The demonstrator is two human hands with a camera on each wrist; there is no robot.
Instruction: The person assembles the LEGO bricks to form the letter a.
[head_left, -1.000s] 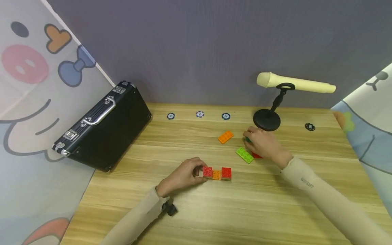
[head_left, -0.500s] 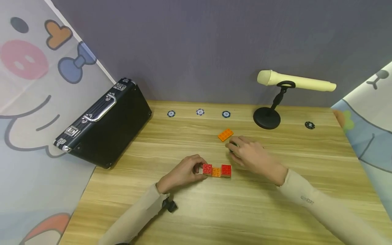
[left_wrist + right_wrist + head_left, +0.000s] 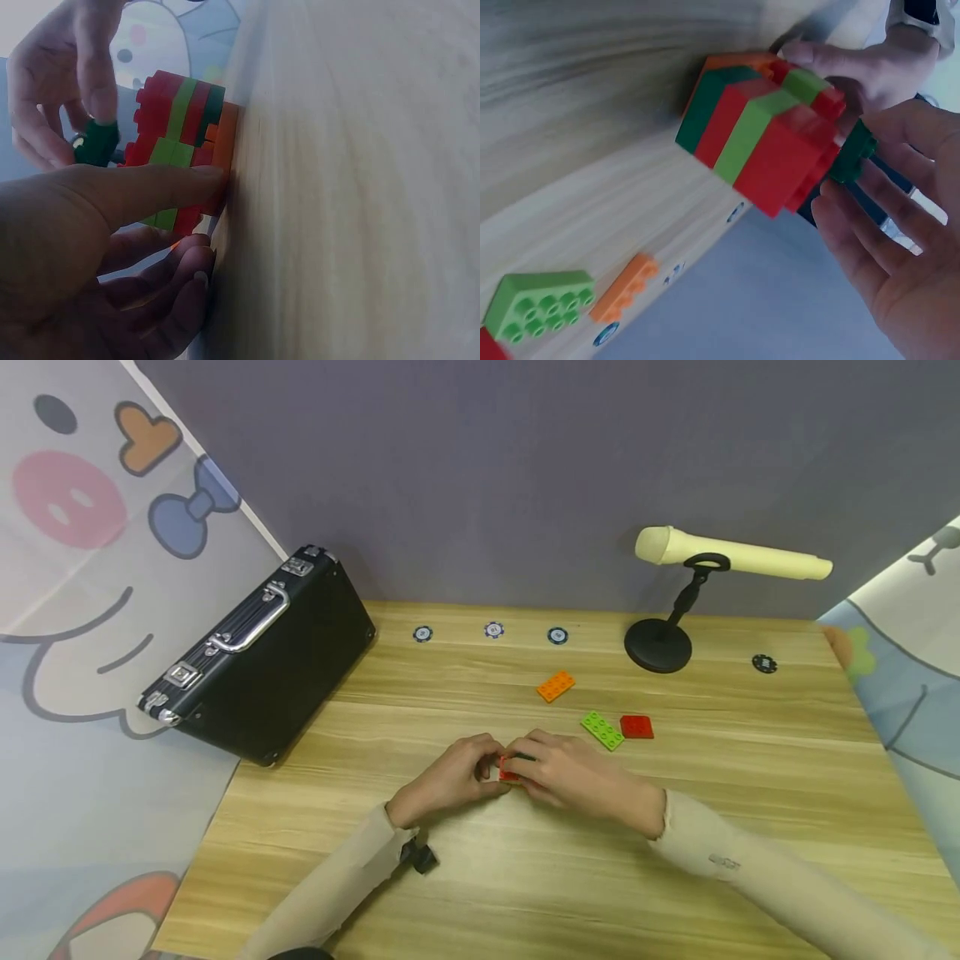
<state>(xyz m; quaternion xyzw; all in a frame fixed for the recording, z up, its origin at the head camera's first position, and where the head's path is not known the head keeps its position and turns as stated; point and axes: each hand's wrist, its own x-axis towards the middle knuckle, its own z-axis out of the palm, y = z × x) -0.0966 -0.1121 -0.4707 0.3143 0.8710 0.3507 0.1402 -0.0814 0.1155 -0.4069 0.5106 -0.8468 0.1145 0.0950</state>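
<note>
My left hand (image 3: 453, 778) holds one of two stacked columns of building bricks, thumb on one side and fingers on the other. Both columns rise from an orange brick (image 3: 739, 60) on the table. Red, light green and dark green layers make up the nearer column (image 3: 754, 142) in the right wrist view. A dark green brick (image 3: 853, 154) is pinched between the thumb and fingers of my right hand (image 3: 581, 772), just over the column in my left hand (image 3: 163, 152). Whether it touches the red top is hard to tell. From the head view, my right hand hides most of the build.
Behind my right hand lie loose bricks: light green (image 3: 602, 730), red (image 3: 637, 727) and orange (image 3: 556, 686). Several poker chips (image 3: 493, 630) are spread along the back. A cream microphone (image 3: 735, 553) sits on a black stand (image 3: 658, 645). At left stands a black case (image 3: 277, 668).
Carrying the dark green brick, my right hand has come left and nearer from beside the loose bricks to the stacked columns. My left hand has kept its place.
</note>
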